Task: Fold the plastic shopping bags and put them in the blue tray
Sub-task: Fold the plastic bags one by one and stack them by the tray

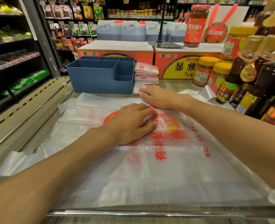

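Shop shelving rings a counter where a thin, translucent white plastic shopping bag with red print (149,159) lies spread flat, nearest the viewer. It looks feather-light, limp and slippery, best pinched at an edge. Left hand (133,122) presses it, fingers loosely curled; right hand (159,96) lies flat, grasping nothing. Beyond stand a rigid blue compartmented plastic tray (101,78), empty, and a stack of folded bags (146,73).

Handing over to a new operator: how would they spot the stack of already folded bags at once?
Find the blue tray at the far side of the counter, in front of the orange cartons. The folded bags stand stacked against its right wall, just beyond the right hand. Unlike the large bag spread flat under both hands, they are small, neat white squares with red print.
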